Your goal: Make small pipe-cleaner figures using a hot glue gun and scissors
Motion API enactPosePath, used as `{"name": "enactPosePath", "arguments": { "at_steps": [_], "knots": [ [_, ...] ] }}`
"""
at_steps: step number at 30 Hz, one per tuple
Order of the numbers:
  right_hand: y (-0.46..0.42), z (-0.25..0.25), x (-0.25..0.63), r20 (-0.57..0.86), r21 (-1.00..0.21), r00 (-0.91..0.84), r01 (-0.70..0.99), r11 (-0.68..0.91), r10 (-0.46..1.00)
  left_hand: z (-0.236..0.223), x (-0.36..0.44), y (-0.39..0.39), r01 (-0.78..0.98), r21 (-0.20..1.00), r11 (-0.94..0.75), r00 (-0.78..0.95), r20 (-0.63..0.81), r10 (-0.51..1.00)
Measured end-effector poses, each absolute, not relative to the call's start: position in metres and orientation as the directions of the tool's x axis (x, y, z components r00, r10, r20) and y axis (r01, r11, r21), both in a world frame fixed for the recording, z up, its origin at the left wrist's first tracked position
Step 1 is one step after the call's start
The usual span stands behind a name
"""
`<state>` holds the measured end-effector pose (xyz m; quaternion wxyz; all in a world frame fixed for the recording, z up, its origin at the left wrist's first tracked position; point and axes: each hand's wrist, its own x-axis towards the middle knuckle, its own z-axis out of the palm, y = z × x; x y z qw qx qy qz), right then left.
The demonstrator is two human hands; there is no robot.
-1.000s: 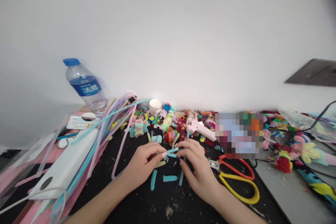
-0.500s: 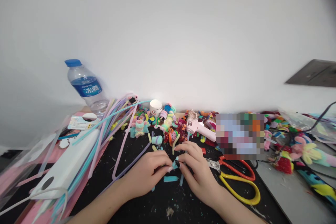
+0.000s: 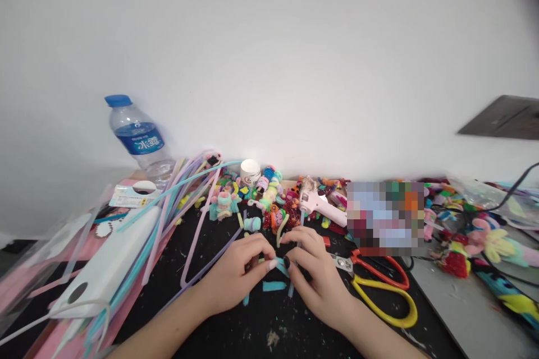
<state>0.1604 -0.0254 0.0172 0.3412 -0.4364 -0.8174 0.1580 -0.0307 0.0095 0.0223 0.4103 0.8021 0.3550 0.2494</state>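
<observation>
A short light-blue pipe cleaner piece [image 3: 281,267] is between my hands, above the black mat. My left hand [image 3: 240,272] pinches its left end between thumb and curled fingers. My right hand [image 3: 316,276] grips the other end with thumb and index finger, the remaining fingers bent above it. Fingertips partly cover the piece. Just below them lies another cut blue pipe cleaner piece [image 3: 274,286]. Behind my hands sits a small striped pipe cleaner coil [image 3: 252,224]. Red-and-yellow-handled scissors [image 3: 381,291] lie right of my right hand.
A pink glue gun [image 3: 324,207] rests behind my right hand, before a pile of colourful pipe cleaner figures [image 3: 269,193]. Left are long pipe cleaners [image 3: 162,230], a white power bank-like box [image 3: 105,263] and a water bottle [image 3: 137,137]. A white wall stands behind.
My left thumb and fingers have shifted on the blue piece, and more of it now shows stretched between my hands. Everything around stays put.
</observation>
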Motion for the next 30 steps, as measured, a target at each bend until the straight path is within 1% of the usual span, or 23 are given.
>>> {"name": "enactPosePath", "arguments": {
  "at_steps": [4, 8, 13, 19, 24, 30],
  "knots": [
    [-0.0264, 0.0161, 0.1595, 0.419, -0.560, -0.389, 0.600, 0.571, 0.820, 0.0224, -0.0299, 0.0107, 0.354, 0.853, -0.384, 0.629, 0.087, 0.773],
    [-0.0260, 0.0148, 0.1591, 0.427, -0.560, -0.389, 0.595, 0.576, 0.816, 0.0202, -0.0292, 0.0115, 0.373, 0.841, -0.391, 0.629, 0.081, 0.773],
    [-0.0261, 0.0149, 0.1592, 0.438, -0.530, -0.377, 0.625, 0.573, 0.816, 0.0193, -0.0288, 0.0096, 0.389, 0.835, -0.389, 0.649, 0.051, 0.759],
    [-0.0283, 0.0177, 0.1575, 0.420, -0.469, -0.411, 0.665, 0.581, 0.809, 0.0152, -0.0273, 0.0057, 0.386, 0.792, -0.473, 0.729, 0.052, 0.682],
    [-0.0259, 0.0185, 0.1601, 0.464, -0.461, -0.355, 0.686, 0.563, 0.812, 0.0157, -0.0286, 0.0081, 0.385, 0.794, -0.471, 0.696, 0.085, 0.713],
    [-0.0235, 0.0183, 0.1618, 0.459, -0.493, -0.309, 0.692, 0.528, 0.833, 0.0195, -0.0307, 0.0110, 0.393, 0.793, -0.465, 0.641, 0.126, 0.757]
  ]
}}
